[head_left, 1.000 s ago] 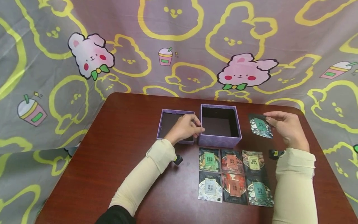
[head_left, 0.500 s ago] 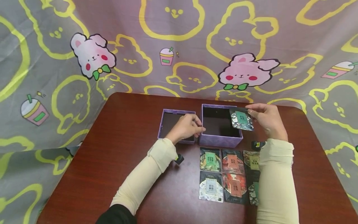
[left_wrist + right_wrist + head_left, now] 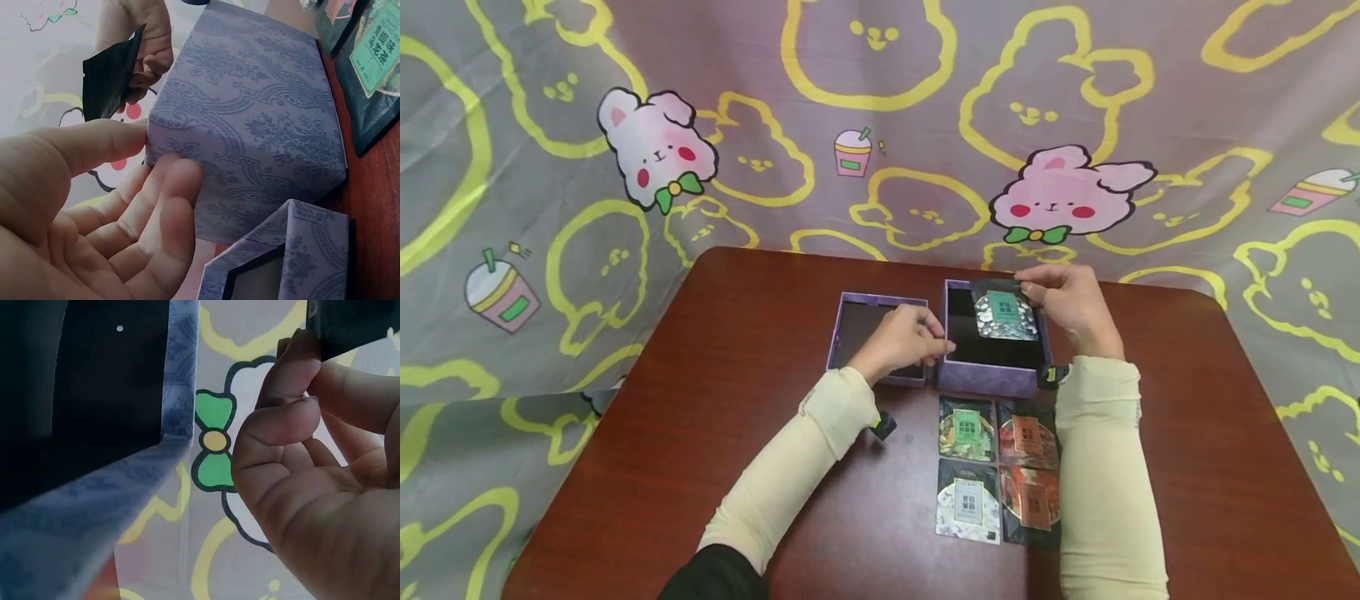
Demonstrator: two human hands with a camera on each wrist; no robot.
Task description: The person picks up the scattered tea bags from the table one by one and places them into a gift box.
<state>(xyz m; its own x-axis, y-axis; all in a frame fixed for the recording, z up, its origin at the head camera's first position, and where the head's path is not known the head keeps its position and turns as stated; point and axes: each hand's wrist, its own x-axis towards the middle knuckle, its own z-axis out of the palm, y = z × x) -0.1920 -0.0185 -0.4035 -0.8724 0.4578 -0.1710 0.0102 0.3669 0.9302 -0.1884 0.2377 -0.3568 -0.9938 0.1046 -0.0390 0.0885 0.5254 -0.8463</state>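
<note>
Swung left since half a second ago, a teal-labelled tea sachet (image 3: 1006, 312) has gone from straddling the purple box's (image 3: 988, 381) right rim to hanging over its opening.
Pinched between thumb and fingers of the right hand (image 3: 1070, 307), the sachet hangs left of and below the fingertips, gripped near its upper right corner; the left hand (image 3: 904, 340) has stayed put, holding the box's left rim beside the shallow purple lid (image 3: 883, 297), while the right sleeve (image 3: 1105, 475) now hides the right-hand sachets on the table (image 3: 737, 350).
</note>
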